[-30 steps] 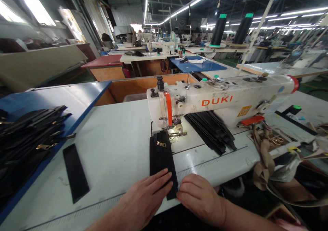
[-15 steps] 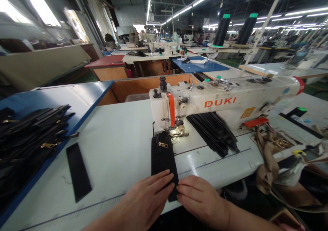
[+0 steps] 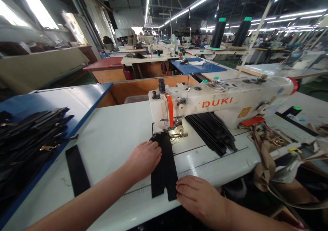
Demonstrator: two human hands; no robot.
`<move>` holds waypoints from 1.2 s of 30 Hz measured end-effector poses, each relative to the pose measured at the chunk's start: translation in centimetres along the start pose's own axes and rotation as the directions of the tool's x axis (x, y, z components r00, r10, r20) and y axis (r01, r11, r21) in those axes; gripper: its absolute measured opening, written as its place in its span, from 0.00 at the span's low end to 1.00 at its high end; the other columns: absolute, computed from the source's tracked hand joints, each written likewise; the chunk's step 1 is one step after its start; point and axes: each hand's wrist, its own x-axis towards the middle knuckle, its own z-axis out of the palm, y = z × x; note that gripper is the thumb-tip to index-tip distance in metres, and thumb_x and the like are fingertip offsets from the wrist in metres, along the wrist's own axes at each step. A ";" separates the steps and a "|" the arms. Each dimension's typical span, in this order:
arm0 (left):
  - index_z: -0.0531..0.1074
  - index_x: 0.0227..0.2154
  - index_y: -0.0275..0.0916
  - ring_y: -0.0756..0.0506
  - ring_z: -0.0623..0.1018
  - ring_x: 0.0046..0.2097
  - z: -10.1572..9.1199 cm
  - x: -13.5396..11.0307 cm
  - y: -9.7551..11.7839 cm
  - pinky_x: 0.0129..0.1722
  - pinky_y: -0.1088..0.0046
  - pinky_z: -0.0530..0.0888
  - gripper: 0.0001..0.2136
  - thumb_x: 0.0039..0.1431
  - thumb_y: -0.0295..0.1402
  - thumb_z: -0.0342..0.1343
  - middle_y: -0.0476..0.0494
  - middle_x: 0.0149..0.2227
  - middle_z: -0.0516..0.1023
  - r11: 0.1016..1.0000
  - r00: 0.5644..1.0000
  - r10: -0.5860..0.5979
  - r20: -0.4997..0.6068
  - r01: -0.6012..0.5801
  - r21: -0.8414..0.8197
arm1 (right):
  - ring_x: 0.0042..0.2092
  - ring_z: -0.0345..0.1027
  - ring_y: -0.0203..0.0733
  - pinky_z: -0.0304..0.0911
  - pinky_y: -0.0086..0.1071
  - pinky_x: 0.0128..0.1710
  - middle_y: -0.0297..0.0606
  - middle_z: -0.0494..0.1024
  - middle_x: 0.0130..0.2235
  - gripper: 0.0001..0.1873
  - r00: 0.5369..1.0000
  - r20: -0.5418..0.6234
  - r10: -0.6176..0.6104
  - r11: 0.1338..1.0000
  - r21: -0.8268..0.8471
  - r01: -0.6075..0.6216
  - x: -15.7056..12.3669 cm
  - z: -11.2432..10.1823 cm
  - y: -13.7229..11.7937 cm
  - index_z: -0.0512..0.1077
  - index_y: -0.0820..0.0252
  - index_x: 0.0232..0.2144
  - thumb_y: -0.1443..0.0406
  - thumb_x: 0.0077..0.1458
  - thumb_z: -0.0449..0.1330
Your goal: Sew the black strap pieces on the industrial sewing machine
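A black zippered fabric strip [image 3: 167, 166] lies lengthwise on the sewing machine table, its far end by the presser foot [image 3: 176, 132]. My left hand [image 3: 145, 158] is closed with curled fingers on the strip's left edge, just short of the machine head. The gold zipper pull is out of sight, and the left fingers cover that area. At the near end, two separate flaps with a small notch between them show. My right hand [image 3: 198, 196] pinches the right edge close to the table's front. The white sewing machine [image 3: 217, 103] stands behind the strip.
Flat black strips [image 3: 211, 132] lie fanned under the machine arm. A single black piece [image 3: 77, 169] rests left of my forearm. On the blue table [image 3: 89, 91] is a pile of black zippered pieces [image 3: 33, 149]. Tan straps [image 3: 263, 159] hang at the right.
My left hand has moved forward and left, from the near end of the strip to beside the machine head. The gold pull has become hidden. My right hand stays at the near edge.
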 end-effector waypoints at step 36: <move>0.70 0.49 0.32 0.43 0.73 0.54 0.6 -6.9 6.6 0.53 0.69 0.73 0.14 0.64 0.25 0.45 0.40 0.49 0.76 0.942 0.952 0.263 -0.156 -0.289 -0.170 | 0.31 0.61 0.39 0.60 0.34 0.36 0.36 0.69 0.25 0.13 0.985 -0.167 0.034 0.995 -0.089 -0.049 -0.5 -0.1 -0.5 0.73 0.68 0.32 0.73 0.63 0.49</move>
